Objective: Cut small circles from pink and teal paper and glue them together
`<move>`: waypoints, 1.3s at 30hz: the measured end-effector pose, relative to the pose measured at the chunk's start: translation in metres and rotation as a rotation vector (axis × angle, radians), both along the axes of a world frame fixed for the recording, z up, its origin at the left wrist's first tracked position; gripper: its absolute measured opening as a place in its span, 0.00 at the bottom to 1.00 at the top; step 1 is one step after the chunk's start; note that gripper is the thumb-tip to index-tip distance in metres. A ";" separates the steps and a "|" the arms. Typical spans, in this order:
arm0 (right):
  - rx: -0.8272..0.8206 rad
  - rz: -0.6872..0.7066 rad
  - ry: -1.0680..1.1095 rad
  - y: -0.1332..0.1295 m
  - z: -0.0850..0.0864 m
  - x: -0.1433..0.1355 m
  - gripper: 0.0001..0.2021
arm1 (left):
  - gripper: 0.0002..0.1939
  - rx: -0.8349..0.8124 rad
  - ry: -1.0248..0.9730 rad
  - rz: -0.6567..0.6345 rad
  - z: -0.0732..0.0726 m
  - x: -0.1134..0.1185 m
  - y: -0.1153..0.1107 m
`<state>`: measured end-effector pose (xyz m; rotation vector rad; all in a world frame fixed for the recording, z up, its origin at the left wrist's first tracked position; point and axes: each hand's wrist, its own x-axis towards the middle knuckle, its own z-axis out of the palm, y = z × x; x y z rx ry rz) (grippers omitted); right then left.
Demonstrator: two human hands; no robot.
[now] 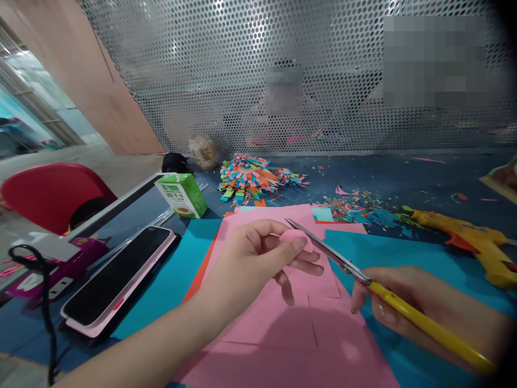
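1. Head view, far: a heap of coloured paper strips and loose scraps lie on the tabletop before a perforated metal panel.
2. Left: a green carton stands beyond a phone; right, a yellow glue gun.
3. Near: pink sheets, partly covered by the left hand, overlie blue paper.
4. Left hand: half-curled, pinching a small pink piece above the sheets.
5. Right hand: grasping yellow-handled scissors, blades just beside that piece; some fingers hidden.
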<state>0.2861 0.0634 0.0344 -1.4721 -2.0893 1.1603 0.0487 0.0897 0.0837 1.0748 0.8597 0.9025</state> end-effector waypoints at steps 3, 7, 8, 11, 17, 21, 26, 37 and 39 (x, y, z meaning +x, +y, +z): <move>-0.014 0.016 -0.005 -0.001 0.000 0.001 0.27 | 0.07 0.003 -0.013 0.027 -0.001 0.001 0.000; 0.068 -0.060 0.012 -0.001 0.000 0.001 0.26 | 0.07 0.040 -0.013 0.053 0.000 0.001 -0.001; 0.076 -0.066 0.014 0.000 0.000 0.001 0.25 | 0.07 0.048 -0.014 0.053 0.000 0.001 -0.001; 0.083 -0.068 0.027 0.000 0.000 0.001 0.26 | 0.07 0.063 -0.019 0.060 0.002 0.002 -0.003; 0.060 -0.079 0.111 -0.006 0.006 -0.008 0.29 | 0.09 0.064 -0.074 0.068 0.002 0.003 -0.004; 0.035 -0.129 0.145 -0.013 0.009 -0.016 0.33 | 0.10 0.069 -0.078 0.071 0.003 0.002 -0.006; 0.033 -0.162 0.133 -0.013 0.007 -0.016 0.29 | 0.10 0.062 -0.073 0.091 0.005 0.004 -0.007; 0.032 -0.149 0.154 -0.016 0.007 -0.018 0.31 | 0.09 0.107 -0.045 0.091 0.006 0.003 -0.005; 0.028 -0.138 0.150 -0.015 0.006 -0.017 0.32 | 0.10 0.116 -0.031 0.094 0.006 0.003 -0.004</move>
